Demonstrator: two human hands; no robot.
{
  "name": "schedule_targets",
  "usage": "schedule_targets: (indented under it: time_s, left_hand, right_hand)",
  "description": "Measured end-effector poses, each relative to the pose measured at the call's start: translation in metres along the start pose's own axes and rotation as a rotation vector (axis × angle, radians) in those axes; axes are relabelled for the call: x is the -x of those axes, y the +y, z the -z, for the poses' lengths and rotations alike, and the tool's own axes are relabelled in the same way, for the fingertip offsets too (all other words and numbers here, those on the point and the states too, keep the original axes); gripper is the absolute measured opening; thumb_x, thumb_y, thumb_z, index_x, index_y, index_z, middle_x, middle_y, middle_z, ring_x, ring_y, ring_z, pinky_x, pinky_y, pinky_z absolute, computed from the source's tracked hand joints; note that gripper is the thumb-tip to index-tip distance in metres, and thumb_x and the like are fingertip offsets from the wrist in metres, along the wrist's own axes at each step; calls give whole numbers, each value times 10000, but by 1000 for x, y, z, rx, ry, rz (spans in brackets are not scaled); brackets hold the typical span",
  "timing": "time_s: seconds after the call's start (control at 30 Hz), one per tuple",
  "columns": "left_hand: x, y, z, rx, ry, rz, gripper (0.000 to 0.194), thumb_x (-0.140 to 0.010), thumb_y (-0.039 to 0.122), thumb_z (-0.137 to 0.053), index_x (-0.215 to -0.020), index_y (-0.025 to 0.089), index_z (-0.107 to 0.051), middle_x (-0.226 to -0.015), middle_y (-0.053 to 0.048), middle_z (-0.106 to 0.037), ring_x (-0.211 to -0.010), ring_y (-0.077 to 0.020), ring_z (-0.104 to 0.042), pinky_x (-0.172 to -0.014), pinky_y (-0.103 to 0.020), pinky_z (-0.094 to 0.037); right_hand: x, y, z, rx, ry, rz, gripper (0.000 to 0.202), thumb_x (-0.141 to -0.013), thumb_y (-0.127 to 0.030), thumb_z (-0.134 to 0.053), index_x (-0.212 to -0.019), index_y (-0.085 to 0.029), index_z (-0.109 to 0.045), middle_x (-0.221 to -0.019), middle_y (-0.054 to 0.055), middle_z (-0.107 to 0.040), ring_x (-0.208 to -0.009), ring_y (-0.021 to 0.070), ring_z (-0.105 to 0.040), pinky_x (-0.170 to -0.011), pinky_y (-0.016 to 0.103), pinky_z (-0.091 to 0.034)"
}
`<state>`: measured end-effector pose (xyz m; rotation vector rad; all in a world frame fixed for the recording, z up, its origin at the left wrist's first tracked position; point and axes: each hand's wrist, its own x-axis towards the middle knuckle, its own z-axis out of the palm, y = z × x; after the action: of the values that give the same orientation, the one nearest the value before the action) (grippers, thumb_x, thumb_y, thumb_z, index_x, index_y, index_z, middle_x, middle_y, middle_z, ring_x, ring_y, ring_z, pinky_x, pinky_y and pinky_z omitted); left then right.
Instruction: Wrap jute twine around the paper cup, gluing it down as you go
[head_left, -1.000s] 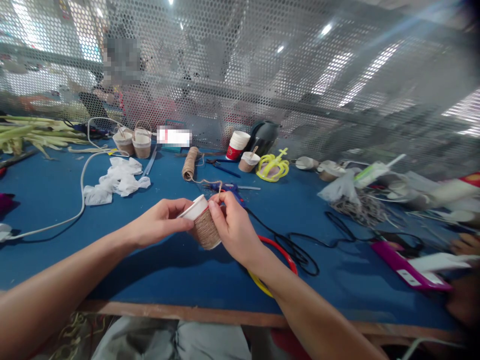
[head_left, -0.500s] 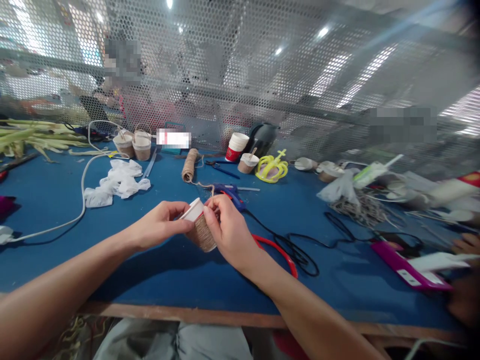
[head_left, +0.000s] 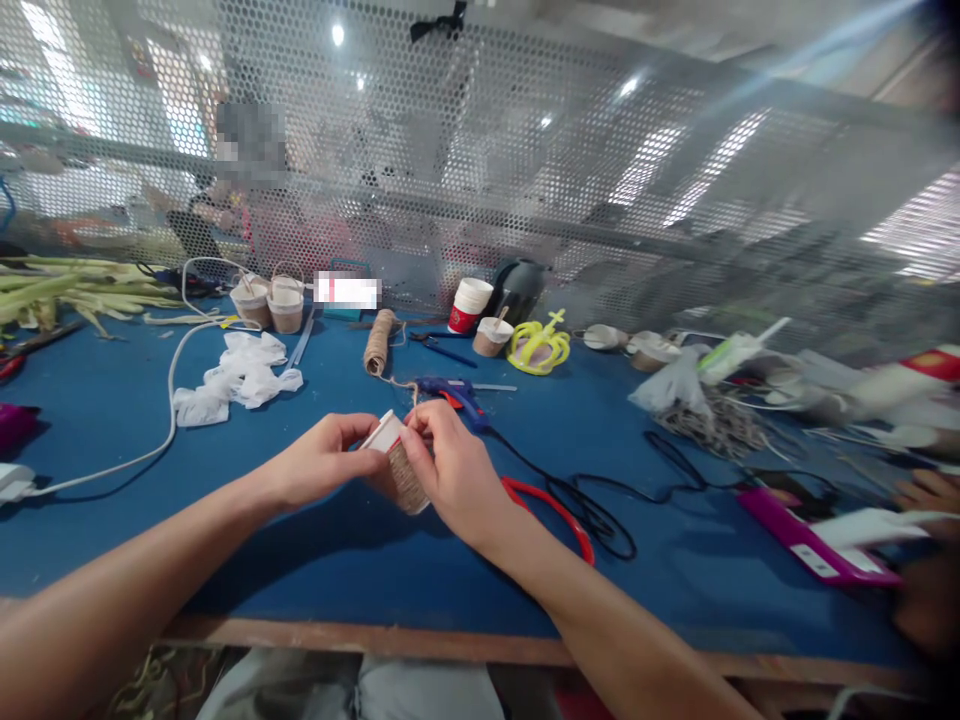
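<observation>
A paper cup (head_left: 409, 480) wrapped in brown twine is tilted above the table, its white rim towards the upper left. My left hand (head_left: 330, 458) grips it near the rim, thumb on the near side. With thumb and forefinger, my right hand (head_left: 448, 465) pinches the twine against the cup's upper wall, just beside a red strip of bare cup. That strand runs back to a spool of twine (head_left: 379, 342) lying on its side. Just behind my right hand lies a blue hot glue gun (head_left: 459, 394) with a clear glue stick in its back. Both hands partly hide the cup.
Beyond lie pliers (head_left: 444, 350), stacked paper cups (head_left: 470, 305), a yellow crown-shaped piece (head_left: 538, 347) and twine-wrapped cups (head_left: 285, 305). Crumpled white material (head_left: 240, 378) and a white cable lie left. A black cord, red handle (head_left: 562, 513) and magenta case (head_left: 814, 540) are right, near another person's hand (head_left: 930, 497).
The camera view has shifted a little, so the table things sit slightly lower. Both hands keep their hold on the cup and twine, with only slight finger movement.
</observation>
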<state>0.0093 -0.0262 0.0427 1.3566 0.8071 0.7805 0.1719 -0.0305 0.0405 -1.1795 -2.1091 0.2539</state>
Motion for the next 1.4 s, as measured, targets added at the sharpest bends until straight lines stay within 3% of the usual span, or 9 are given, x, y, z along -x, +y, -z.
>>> schedule_targets:
  time_s: [0.23,0.57,0.83,0.93,1.23,1.4]
  left_hand:
    - [1,-2,2,-7,-54,-44,56,-651,154,-551,-693,121,-532,-620,32,-545,-608,-104,-522,-626,-219,-421]
    - [1,-5,4,73,-107,-81,109,-668,176,-578,-757,117,-556,-678,21,-536,-643,-98,-491,-644,-215,-411]
    - [2,-3,3,95,-121,-63,161,-676,191,-586,-816,115,-560,-708,3,-581,-665,-117,-535,-683,-243,-429]
    - [2,-3,4,52,-134,-65,173,-684,205,-578,-833,118,-561,-728,-1,-593,-684,-127,-549,-692,-246,-430]
    - [3,1,3,-332,4,-134,97,-676,135,-505,-733,114,-580,-731,-6,-581,-732,-148,-526,-696,-227,-417]
    - [3,1,4,-287,-27,-117,109,-667,119,-496,-730,112,-585,-730,-4,-580,-714,-145,-544,-695,-231,-435]
  right_hand:
    - [-6,-1,13,-260,-58,-55,101,-850,-245,-404,-814,-179,-472,-830,47,-531,-779,143,-509,-737,300,-423]
    - [-4,1,8,-317,-91,-175,138,-850,-296,-400,-826,-172,-454,-806,41,-539,-736,142,-517,-688,291,-426]
    - [-3,1,7,-286,-95,-168,154,-860,-309,-354,-830,-174,-422,-814,48,-533,-707,141,-515,-674,302,-425]
    - [-4,2,6,-255,-89,-160,152,-859,-308,-357,-828,-176,-427,-809,49,-535,-726,149,-510,-682,307,-425]
    - [-2,4,2,-175,-84,-72,120,-857,-276,-372,-818,-181,-435,-819,57,-527,-754,159,-499,-704,312,-421]
    - [-2,1,3,-161,-89,-59,114,-859,-260,-375,-830,-174,-442,-805,60,-519,-762,163,-496,-709,313,-421]
